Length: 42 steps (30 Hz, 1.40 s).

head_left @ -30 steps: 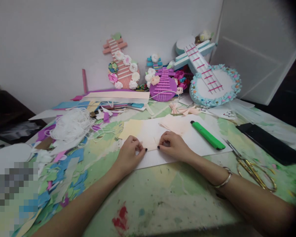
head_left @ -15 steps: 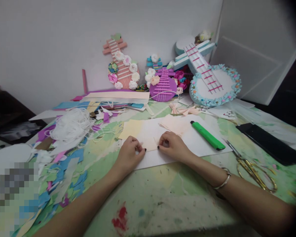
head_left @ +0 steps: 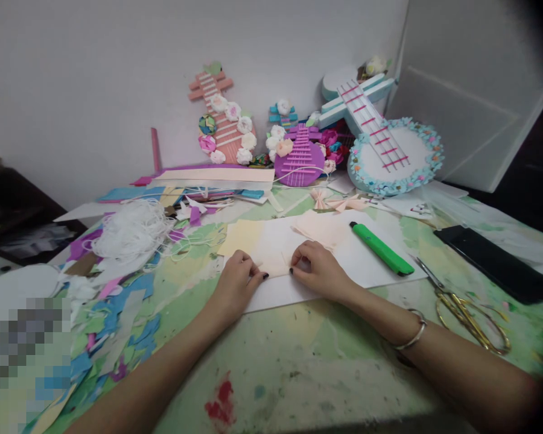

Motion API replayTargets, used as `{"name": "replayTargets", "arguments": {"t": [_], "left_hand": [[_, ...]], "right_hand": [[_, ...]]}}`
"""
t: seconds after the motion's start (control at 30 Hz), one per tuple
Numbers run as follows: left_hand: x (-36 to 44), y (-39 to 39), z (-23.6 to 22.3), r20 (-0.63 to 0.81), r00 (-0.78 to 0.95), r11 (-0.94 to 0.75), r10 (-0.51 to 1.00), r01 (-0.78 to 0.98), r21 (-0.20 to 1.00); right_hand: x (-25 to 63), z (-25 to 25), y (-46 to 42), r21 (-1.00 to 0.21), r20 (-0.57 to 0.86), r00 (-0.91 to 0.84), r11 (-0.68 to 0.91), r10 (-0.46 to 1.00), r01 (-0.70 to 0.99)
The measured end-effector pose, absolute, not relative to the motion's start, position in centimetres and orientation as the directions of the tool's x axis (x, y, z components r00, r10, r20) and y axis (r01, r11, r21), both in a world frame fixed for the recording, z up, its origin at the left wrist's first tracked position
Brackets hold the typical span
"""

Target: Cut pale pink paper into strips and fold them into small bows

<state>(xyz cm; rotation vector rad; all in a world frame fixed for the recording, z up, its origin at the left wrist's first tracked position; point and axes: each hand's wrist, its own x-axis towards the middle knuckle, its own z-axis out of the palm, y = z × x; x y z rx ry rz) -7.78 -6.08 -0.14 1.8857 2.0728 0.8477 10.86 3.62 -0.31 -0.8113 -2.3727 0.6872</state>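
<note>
Between my two hands lies a small piece of pale peach paper [head_left: 275, 264], over a white sheet [head_left: 274, 294] on the table. My left hand [head_left: 238, 283] pinches its left edge between thumb and fingers. At the right edge, my right hand [head_left: 320, 271] holds it in a similar pinch, with the fingers curled. Just behind the right hand rest more thin peach paper pieces [head_left: 314, 226]. A yellow paper [head_left: 241, 236] sits behind the left hand. A green tool with a black end [head_left: 382, 250] lies on the white sheet at the right.
Gold-handled scissors [head_left: 459, 310] and a black phone-like slab [head_left: 493, 260] lie at the right. Tangled white string [head_left: 131, 232] and paper scraps [head_left: 127, 325] cover the left side. Decorated lute-shaped crafts [head_left: 301, 160] stand against the wall, behind folded peach paper bows [head_left: 344, 202].
My hands stay in almost the same place, pinching the peach paper. Any shift is very slight; the things around them have not moved.
</note>
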Motion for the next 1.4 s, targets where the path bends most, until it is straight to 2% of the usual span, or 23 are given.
{"name": "replayTargets", "arguments": {"t": [0.53,1.13,1.23,1.4], "left_hand": [[-7.9,-6.1,-0.2,0.211,-0.15,0.014,0.966,0.844,0.536],[-7.4,-6.1,-0.6,0.278,-0.151,-0.014,0.949,0.858,0.513],[-7.2,-6.3,-0.7,0.365,-0.122,-0.065,0.923,0.885,0.46],[-6.6,-6.6,-0.2,0.445,0.083,-0.205,0.892,0.95,0.236]], "right_hand": [[10.5,0.0,3.5,-0.637,0.236,-0.668,0.631,0.706,0.442],[10.5,-0.4,3.5,-0.626,0.276,-0.664,0.654,0.695,0.424],[10.7,-0.6,3.3,-0.593,0.336,-0.69,0.713,0.641,0.374],[10.9,-0.4,2.7,-0.412,0.48,-0.726,0.857,0.493,0.309]]}}
